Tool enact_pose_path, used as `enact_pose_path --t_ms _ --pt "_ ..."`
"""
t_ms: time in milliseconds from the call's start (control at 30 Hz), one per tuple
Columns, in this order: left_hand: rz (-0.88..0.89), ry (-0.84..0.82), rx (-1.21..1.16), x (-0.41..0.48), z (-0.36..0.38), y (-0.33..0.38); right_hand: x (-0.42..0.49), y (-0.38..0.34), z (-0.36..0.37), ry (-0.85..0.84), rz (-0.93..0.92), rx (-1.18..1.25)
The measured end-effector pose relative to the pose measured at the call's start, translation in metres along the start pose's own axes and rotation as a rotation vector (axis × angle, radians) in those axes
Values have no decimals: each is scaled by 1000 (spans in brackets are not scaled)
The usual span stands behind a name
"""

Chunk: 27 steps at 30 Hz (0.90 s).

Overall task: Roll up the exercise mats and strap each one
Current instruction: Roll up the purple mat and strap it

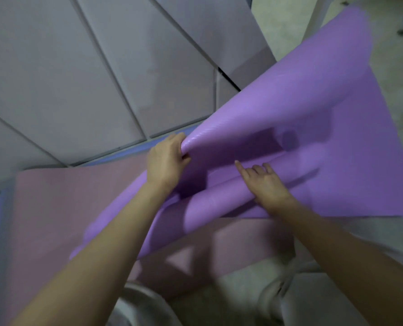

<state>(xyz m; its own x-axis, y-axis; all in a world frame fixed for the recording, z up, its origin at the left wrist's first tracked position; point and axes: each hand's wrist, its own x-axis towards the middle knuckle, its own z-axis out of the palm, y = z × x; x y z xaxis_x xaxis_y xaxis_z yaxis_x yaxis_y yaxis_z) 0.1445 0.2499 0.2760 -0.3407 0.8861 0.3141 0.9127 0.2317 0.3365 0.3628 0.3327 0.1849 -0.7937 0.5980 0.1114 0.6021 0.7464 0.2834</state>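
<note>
Pink mat (54, 208): flat under the purple mat (289, 118), not rolled yet; risk of getting dragged along by rubbing.
Right hand (266, 182): resting on the near rolled part, fingers loose, gripping nothing; too soft a push, and a springing open.
Left hand (170, 156): squeezing the lifted, curled edge of the purple mat; risk of slipping out with a hard pull.
Purple mat: on top of the pink mat, partly curled, far end wide and loose; risk of rolling crooked, tight on one side, fat on the other.

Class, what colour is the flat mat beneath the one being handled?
Pink; that mat shows best in the head view.
</note>
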Motion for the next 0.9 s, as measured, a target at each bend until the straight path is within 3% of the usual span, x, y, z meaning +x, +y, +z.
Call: enact_pose_path --t_ms 267,433,633,733,833,900 --pt "40 389 31 -1 -50 26 10 16 -50 141 114 -118" --pt "40 435 56 -10 -42 36 2 25 -60 180 142 -166" --pt "82 165 74 -35 27 38 -41 23 -30 126 71 -160" --pt "-17 -139 58 -55 63 36 -68 14 -10 82 11 -140" --pt "-143 -389 -44 -73 93 25 -98 3 7 -69 8 -100" --pt "-105 -557 -50 -86 108 15 -114 1 17 -154 63 -75"
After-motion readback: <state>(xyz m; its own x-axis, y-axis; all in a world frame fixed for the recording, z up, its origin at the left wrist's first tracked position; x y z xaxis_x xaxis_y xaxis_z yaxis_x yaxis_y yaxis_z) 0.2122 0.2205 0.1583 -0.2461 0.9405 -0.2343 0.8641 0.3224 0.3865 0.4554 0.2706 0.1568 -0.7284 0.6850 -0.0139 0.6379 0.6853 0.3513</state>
